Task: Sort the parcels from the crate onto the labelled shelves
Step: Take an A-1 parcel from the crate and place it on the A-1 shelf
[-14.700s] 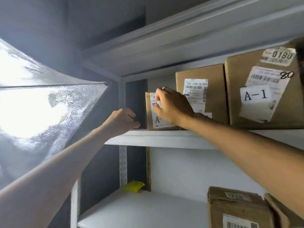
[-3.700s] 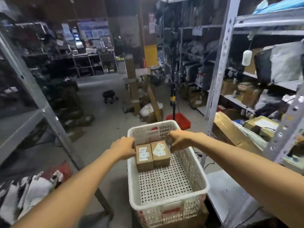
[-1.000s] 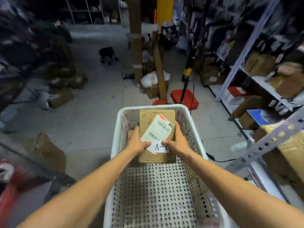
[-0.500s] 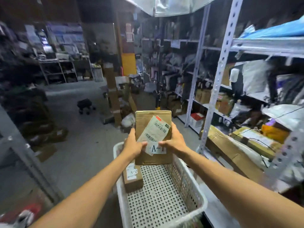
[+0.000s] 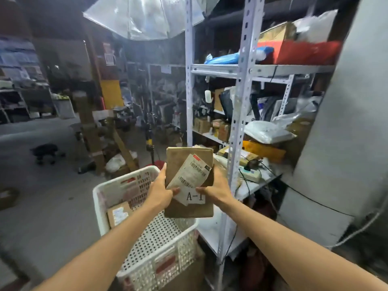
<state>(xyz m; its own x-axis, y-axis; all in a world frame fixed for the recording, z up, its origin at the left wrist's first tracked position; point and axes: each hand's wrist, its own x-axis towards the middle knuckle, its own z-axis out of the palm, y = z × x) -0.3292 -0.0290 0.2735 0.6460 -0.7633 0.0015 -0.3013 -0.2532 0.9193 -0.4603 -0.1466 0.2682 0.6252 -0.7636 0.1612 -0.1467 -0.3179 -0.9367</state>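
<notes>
Dim warehouse aisle surrounds the left hand (image 5: 161, 192) and right hand (image 5: 218, 189), both gripping a flat brown cardboard parcel (image 5: 178, 162) tagged "A-1" (image 5: 195, 196), held upright over the perforated white plastic crate (image 5: 168, 263), with another labelled box (image 5: 118, 215) inside at 9 o'clock and perforated steel shelving (image 5: 237, 122) at 3 o'clock.

Crate (image 5: 126, 175) left of shelves (image 5: 237, 122), perhaps touching

Dim overall, brightest at top from glowing umbrella (image 5: 147, 17). Murky at left and far back. Fair light on parcel (image 5: 189, 210). Soft throughout. Bowed uprights (image 5: 241, 101) and smeared corners from wide-angle distortion.
</notes>
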